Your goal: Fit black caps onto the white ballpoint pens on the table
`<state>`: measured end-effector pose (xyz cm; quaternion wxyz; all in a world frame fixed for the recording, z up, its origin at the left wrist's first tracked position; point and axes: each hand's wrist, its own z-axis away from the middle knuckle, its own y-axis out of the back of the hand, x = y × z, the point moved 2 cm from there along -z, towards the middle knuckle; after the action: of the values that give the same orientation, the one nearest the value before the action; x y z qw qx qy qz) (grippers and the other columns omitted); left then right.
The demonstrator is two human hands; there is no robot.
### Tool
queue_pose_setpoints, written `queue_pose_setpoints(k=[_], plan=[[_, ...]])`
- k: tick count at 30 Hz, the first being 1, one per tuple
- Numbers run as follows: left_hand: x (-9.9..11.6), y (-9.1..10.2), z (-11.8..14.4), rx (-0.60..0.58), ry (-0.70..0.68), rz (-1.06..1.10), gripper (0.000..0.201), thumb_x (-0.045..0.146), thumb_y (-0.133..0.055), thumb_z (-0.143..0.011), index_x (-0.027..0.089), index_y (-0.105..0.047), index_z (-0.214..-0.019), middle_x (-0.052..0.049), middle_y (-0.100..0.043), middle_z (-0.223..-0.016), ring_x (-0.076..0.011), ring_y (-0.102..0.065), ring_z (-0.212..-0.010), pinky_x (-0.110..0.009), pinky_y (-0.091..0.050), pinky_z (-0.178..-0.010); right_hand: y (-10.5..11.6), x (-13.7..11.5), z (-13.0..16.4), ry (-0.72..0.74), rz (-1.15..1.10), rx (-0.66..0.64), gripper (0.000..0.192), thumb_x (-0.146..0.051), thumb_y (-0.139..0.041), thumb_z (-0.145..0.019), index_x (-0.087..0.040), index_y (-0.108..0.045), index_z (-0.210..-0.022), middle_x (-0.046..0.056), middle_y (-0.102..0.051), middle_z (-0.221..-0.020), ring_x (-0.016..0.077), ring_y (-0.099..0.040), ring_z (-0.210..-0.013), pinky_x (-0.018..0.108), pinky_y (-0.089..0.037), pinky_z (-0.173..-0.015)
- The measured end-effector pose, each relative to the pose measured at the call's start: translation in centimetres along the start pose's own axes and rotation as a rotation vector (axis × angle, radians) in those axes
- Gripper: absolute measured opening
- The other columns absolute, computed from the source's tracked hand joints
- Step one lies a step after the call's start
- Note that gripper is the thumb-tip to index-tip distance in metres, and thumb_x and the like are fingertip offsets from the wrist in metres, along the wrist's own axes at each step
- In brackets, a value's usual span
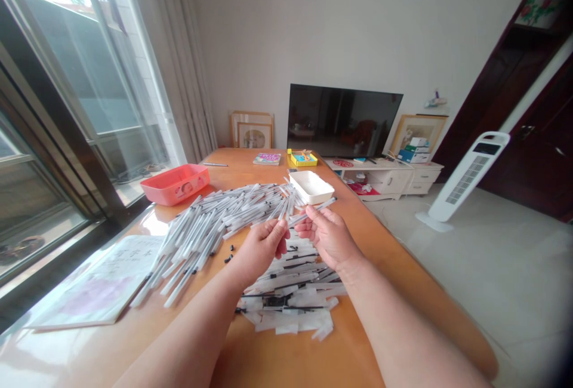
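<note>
Both my hands are raised over a wooden table (pixel 277 352). My right hand (pixel 326 234) pinches a clear pen barrel (pixel 316 209) that points up to the right. My left hand (pixel 264 243) is closed close beside it, fingertips at the barrel's lower end. To the left, a big heap of clear pen barrels (pixel 215 224) spreads over the table. Under my wrists is a pile of thin black refills in white wrappers (pixel 293 295). A few small black caps (pixel 230 253) are scattered between the two heaps.
A pink tray (pixel 175 184) stands at the far left, a white tray (pixel 311 187) behind my hands. A paper booklet (pixel 102 283) lies at the near left. Further back are a yellow box (pixel 303 158), a small book (pixel 267 159), a TV and a white tower fan (pixel 465 179) on the floor.
</note>
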<state>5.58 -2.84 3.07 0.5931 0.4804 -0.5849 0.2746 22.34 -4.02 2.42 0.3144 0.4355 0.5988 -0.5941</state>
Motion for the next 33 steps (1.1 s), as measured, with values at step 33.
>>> queue_pose_setpoints(k=[33], plan=[[-0.8,0.0,-0.1,0.090,-0.166,-0.296,0.038,0.057,-0.053,-0.093,0.021,-0.058,-0.084,0.001,-0.059,-0.069,-0.0147,-0.052,-0.063,-0.026,-0.038,-0.059,0.5,0.3,-0.4,0.039,0.116,0.045,0.038,-0.052,-0.077,-0.082,-0.016,-0.067,-0.090,0.004,-0.070,-0.072,0.0137,-0.065,-0.060,0.021,-0.049,-0.050]])
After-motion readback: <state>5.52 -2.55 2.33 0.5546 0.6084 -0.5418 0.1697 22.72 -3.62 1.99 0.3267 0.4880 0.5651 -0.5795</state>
